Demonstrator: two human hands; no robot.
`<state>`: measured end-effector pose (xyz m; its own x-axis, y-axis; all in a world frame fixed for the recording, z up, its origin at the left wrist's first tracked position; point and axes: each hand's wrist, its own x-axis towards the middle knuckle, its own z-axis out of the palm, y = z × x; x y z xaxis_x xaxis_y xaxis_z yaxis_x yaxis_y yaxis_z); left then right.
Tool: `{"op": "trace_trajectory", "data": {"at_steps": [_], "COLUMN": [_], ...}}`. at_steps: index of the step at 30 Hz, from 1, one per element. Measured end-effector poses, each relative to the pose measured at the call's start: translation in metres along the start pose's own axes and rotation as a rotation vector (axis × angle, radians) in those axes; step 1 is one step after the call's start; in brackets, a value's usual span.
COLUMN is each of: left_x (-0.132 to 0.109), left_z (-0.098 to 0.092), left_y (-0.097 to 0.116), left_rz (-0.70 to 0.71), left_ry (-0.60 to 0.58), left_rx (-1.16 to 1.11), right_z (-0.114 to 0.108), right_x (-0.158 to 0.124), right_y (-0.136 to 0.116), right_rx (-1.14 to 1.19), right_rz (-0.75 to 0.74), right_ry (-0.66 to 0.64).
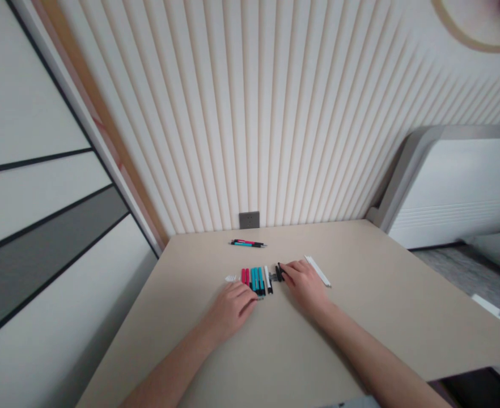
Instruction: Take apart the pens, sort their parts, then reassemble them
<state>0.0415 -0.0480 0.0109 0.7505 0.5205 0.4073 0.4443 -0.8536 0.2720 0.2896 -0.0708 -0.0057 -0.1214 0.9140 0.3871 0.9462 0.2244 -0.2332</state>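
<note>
My left hand rests low over the table, just in front of the row of pen barrels. Its thumb and fingertips are together at a small greyish piece, too small to make out clearly. The row holds red barrels, blue barrels and a white barrel with a black end. To the right, my right hand has its fingers closed on a black pen part beside other short black parts. Its palm side is hidden.
Two assembled-looking pens, one red and one blue, lie farther back. White thin sticks lie right of my right hand. Small clear or white bits lie left of the row. A wall socket sits behind the table.
</note>
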Motion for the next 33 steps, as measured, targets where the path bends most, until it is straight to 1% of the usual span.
{"op": "trace_trajectory", "data": {"at_steps": [4, 8, 12, 17, 21, 24, 27, 33], "left_x": [0.001, 0.0, 0.0, 0.008, 0.016, 0.018, 0.017, 0.016], "left_z": [0.0, -0.001, -0.002, 0.003, 0.01, 0.012, 0.012, 0.009], "left_y": [0.001, 0.001, 0.002, 0.002, 0.003, 0.003, 0.003, 0.004], "left_rz": [0.016, 0.014, 0.014, 0.12, 0.175, 0.168, 0.163, 0.145], "left_ry": [-0.001, 0.014, 0.002, -0.04, -0.112, -0.145, -0.13, -0.107], "left_rx": [-0.001, -0.001, 0.002, -0.03, -0.013, -0.015, -0.027, -0.026], "right_z": [-0.001, -0.005, -0.007, -0.006, -0.005, -0.007, -0.011, -0.015], "right_x": [0.001, -0.001, -0.003, -0.003, -0.003, -0.003, -0.003, -0.003], "right_y": [-0.007, -0.01, -0.01, -0.009, -0.01, -0.012, -0.014, -0.019], "right_rx": [-0.056, -0.041, -0.019, -0.014, -0.017, 0.0, 0.028, 0.031], "right_rz": [-0.016, -0.009, -0.007, -0.02, -0.033, -0.039, -0.056, -0.146], "right_ry": [-0.038, -0.034, -0.034, -0.044, -0.056, -0.062, -0.061, -0.087]}}
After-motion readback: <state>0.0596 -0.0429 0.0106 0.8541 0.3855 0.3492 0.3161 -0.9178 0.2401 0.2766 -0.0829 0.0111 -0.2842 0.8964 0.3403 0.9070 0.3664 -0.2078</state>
